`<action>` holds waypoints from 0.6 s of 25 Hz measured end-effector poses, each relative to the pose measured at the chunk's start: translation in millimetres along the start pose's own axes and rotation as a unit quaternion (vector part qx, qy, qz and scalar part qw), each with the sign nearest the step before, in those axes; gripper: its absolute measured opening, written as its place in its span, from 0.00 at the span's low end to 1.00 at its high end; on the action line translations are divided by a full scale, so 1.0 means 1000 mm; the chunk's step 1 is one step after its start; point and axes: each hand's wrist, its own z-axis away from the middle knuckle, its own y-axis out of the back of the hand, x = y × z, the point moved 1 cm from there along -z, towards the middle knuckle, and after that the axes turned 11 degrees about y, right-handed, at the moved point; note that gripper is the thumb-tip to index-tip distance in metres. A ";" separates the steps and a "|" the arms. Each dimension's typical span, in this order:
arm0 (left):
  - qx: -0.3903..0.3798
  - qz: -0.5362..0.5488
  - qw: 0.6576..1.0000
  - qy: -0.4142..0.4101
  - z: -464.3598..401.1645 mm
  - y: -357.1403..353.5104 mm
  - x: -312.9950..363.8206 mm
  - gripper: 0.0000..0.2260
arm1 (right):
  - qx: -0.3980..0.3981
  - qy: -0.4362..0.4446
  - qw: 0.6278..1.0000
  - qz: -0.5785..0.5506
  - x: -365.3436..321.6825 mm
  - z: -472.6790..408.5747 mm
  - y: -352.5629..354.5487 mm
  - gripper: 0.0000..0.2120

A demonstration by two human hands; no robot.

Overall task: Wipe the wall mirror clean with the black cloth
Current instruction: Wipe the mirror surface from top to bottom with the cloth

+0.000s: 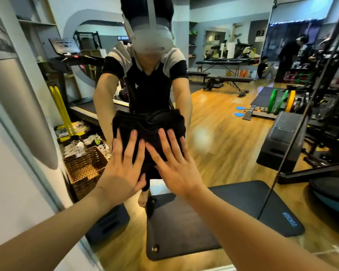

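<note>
Now both flat hands, left (123,169) and right (174,167), fingers straight, press the cloth (149,124) against the mirror (223,137) near its left edge, spreading pressure for wiping.

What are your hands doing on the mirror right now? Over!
Left hand and right hand flat, fingers straight, pressing black cloth against wall mirror. Cloth bunched, held by both palms. Nothing blocking the glass.

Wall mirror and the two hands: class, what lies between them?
The black cloth, bunched; left hand and right hand press it flat-fingered against the wall mirror, per the head view.
</note>
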 end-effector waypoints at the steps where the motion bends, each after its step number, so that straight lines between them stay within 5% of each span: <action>1: 0.009 0.003 1.000 -0.002 -0.009 -0.003 0.019 0.44 | -0.009 -0.004 1.000 0.008 0.015 0.015 0.002 0.34; 4: 0.012 -0.009 0.999 -0.032 -0.051 -0.009 0.095 0.46 | -0.052 -0.033 0.998 0.026 0.079 0.069 0.017 0.37; 8: 0.070 -0.033 0.993 -0.086 -0.130 0.006 0.178 0.35 | -0.092 -0.098 0.991 0.017 0.168 0.094 0.063 0.37; 15: 0.088 -0.080 0.987 -0.108 -0.184 0.070 0.096 0.36 | 0.039 -0.165 0.985 -0.026 0.151 -0.022 0.079 0.35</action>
